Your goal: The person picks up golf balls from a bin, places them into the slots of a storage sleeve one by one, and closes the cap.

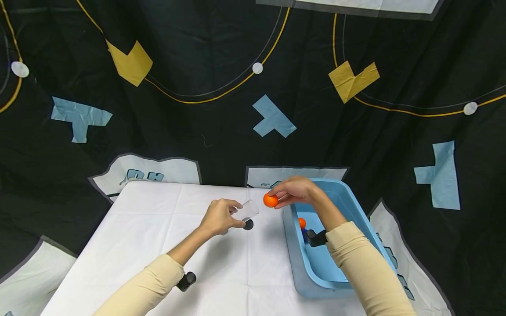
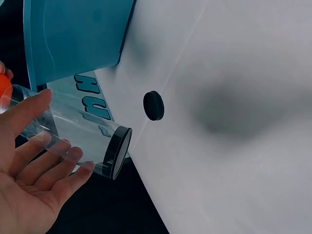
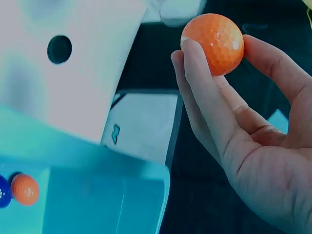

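Observation:
My left hand grips a clear plastic tube, thumb on one side and fingers on the other. A black cap closes one end of the tube, which is tilted over the table. Between thumb and fingertips, my right hand pinches an orange golf ball, close to the tube's other end in the head view. On the white tabletop below the tube lies a loose black cap. Another orange golf ball and a blue ball rest inside the blue bin.
The bin stands on the right part of the white-covered table, under my right forearm. A black cloth backdrop with taped shapes hangs behind the table.

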`<control>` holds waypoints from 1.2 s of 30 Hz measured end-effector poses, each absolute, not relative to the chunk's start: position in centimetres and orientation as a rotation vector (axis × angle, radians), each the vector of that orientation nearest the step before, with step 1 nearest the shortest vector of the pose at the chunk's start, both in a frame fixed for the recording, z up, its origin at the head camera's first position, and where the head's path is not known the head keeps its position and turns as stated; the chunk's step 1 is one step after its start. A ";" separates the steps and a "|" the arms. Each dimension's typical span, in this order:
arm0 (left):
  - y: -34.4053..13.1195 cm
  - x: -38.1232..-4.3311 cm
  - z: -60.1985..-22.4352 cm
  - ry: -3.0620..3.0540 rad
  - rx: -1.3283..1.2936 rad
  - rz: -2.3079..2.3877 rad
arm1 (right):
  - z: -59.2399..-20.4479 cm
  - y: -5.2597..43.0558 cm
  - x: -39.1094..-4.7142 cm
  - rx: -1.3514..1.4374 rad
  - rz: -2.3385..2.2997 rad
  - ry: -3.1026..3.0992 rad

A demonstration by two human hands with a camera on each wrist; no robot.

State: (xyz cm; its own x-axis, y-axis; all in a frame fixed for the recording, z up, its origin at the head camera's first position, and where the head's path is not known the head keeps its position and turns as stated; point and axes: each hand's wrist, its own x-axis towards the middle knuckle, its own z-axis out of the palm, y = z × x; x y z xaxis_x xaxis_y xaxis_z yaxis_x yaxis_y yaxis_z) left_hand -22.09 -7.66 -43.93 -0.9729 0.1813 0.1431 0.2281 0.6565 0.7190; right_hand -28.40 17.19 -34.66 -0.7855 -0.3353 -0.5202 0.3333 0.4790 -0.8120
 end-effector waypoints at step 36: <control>-7.3 -22.0 -43.4 -2.836 -0.379 -1.238 | -37.0 13.2 -26.8 -0.087 -1.305 2.227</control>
